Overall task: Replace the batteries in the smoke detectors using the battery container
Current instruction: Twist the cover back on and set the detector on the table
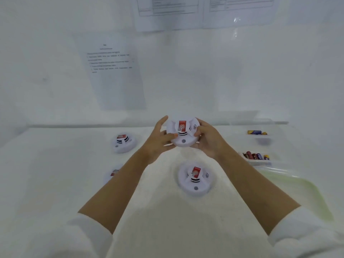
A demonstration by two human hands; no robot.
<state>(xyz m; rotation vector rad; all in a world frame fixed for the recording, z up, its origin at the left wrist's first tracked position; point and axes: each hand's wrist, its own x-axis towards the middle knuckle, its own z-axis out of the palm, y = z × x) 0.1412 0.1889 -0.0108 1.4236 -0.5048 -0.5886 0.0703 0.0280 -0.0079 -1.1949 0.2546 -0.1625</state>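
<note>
Above the table (55, 183), left hand (156, 144), right hand (208, 140) gripping smoke detector (183, 135)

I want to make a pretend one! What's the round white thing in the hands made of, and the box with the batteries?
The smoke detector looks like hard white plastic, smooth and slightly glossy, with moulded slots; its red label may be paper. The battery box seems to be clear plastic: the batteries show through its walls and its edges glint.

Bright, washed-out white light, soft focus throughout, wide-angle bending at edges
</note>
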